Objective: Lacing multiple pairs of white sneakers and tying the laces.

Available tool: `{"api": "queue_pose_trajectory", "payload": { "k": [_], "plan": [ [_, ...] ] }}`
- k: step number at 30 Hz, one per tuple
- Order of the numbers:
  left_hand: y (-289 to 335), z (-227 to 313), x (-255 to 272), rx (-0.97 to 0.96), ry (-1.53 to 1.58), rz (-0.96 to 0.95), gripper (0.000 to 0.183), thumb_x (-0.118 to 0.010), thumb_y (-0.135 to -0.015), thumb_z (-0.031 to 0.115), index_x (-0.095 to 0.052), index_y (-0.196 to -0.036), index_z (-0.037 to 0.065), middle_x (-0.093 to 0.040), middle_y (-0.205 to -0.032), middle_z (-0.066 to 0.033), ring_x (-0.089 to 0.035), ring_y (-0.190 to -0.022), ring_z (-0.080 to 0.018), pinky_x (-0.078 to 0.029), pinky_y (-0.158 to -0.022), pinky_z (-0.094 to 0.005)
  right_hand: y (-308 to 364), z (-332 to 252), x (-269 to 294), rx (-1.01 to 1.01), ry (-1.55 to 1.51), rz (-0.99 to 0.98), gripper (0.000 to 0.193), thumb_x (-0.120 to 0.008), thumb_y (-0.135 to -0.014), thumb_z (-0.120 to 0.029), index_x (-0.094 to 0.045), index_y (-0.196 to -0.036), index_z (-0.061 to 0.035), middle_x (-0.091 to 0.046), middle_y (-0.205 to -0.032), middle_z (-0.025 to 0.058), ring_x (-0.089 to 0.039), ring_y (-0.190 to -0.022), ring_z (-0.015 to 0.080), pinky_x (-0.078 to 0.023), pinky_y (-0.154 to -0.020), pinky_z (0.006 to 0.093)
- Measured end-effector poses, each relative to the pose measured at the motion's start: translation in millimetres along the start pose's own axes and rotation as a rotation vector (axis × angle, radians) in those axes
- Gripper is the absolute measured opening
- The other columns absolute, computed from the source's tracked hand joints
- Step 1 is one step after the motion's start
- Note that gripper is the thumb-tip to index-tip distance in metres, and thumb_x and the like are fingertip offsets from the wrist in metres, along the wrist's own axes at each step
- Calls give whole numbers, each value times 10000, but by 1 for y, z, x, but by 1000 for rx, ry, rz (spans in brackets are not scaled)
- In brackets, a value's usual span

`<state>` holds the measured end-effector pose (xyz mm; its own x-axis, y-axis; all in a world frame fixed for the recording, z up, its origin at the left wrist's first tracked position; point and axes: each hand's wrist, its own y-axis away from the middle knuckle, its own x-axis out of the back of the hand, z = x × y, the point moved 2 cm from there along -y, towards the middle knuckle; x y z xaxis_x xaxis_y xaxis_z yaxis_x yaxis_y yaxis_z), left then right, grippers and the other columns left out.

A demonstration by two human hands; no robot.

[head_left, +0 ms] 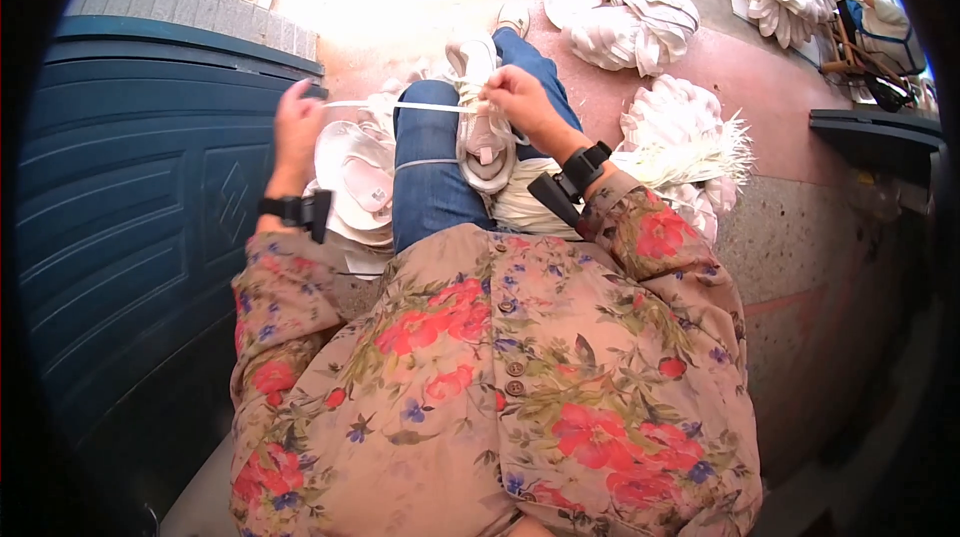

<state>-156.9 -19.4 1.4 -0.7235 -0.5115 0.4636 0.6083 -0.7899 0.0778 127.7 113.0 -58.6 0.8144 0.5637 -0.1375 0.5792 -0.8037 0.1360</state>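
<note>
The lace (400, 106) is white, the shoe (484, 139) off-white with pale pink. The jacket (490, 367) is tan, printed with red flowers, small blue blossoms and green leaves; the trousers (430, 202) are blue, the door (150, 152) dark blue.

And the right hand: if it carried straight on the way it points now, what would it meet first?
Probably the white shoe, toward its far end, just ahead of the right hand; depth is unclear, so it might pass over instead.
</note>
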Motion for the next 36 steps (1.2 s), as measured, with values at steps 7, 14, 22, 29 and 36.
{"api": "queue_pose_trajectory", "payload": {
  "k": [7, 14, 22, 29, 36],
  "plan": [
    [32, -52, 161, 249, -126, 264, 496, -532, -745, 33, -388, -1217, -10, -511, -694, 1, -414, -511, -54, -336, -424, -178, 10, -68, 113, 43, -622, 240, 60, -512, -773, -47, -508, -792, -104, -508, -749, 0, -469, -728, 106, -352, -703, 295],
    [41, -86, 162, 484, -262, 239, 464, -546, -714, 27, -453, -1168, -4, -540, -742, -37, -493, -579, -98, -410, -486, -221, 92, -48, 294, 6, -479, 897, 211, -514, -779, -52, -478, -986, -81, -519, -817, 16, -469, -754, 146, -395, -678, 318],
    [9, -4, -31, -489, -583, -67, 158, -496, -748, 69, -615, -831, 6, -595, -794, -193, -571, -738, -337, -438, -682, -412, 48, 7, 158, 185, 426, 520, 216, -574, -717, -90, -602, -921, -27, -601, -861, 60, -550, -810, 173, -431, -696, 289],
    [38, 41, -136, -413, -788, -471, 203, -486, -814, 214, -609, -837, 55, -587, -794, -163, -540, -773, -336, -418, -705, -416, 24, -29, 11, 387, 1239, -100, 189, -525, -669, -146, -613, -813, -59, -605, -724, 122, -571, -814, 282, -414, -775, 388],
    [25, 51, -137, -341, -670, -701, 200, -546, -755, 250, -602, -721, 61, -582, -679, -150, -556, -637, -335, -437, -628, -405, 23, -26, 7, 290, 1063, -196, 190, -552, -683, -228, -584, -655, -43, -589, -642, 164, -588, -624, 319, -460, -599, 418]
  ]
}}
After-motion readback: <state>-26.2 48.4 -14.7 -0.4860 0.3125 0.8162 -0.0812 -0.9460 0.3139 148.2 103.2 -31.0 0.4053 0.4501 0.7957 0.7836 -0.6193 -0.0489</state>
